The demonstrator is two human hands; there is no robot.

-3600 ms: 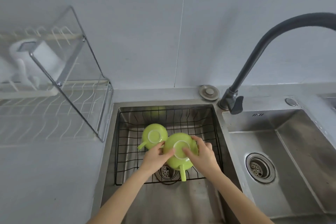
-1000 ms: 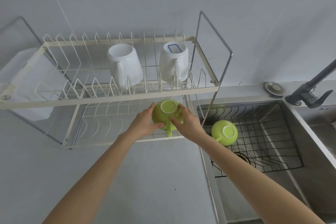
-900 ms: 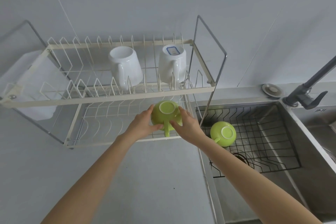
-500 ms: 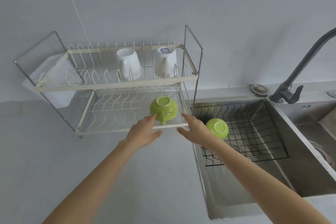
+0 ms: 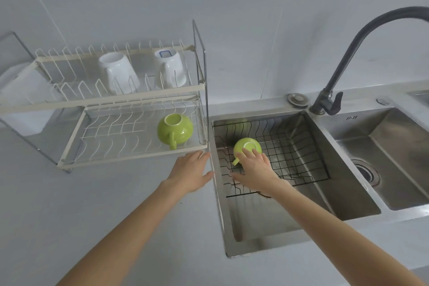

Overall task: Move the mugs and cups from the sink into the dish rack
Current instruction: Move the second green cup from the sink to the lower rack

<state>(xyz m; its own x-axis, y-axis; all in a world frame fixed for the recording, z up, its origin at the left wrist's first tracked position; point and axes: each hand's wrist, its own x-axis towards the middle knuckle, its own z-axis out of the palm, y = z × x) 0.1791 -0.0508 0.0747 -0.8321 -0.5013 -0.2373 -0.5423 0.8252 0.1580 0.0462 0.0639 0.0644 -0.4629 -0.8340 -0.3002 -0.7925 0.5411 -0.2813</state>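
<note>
One green mug (image 5: 174,129) is set upside down at the dish rack's (image 5: 130,155) right end; the second mug (image 5: 246,148) in the sink (image 5: 274,225) is touched by the spread right hand (image 5: 255,169), the left hand (image 5: 191,173) held open, empty.

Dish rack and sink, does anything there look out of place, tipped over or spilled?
Nothing stands out. Two white mugs sit upside down on the dish rack's upper shelf, a green cup upside down on the lower one. The other green cup lies inverted in the sink's wire basket under the right hand. No spill shows.
</note>
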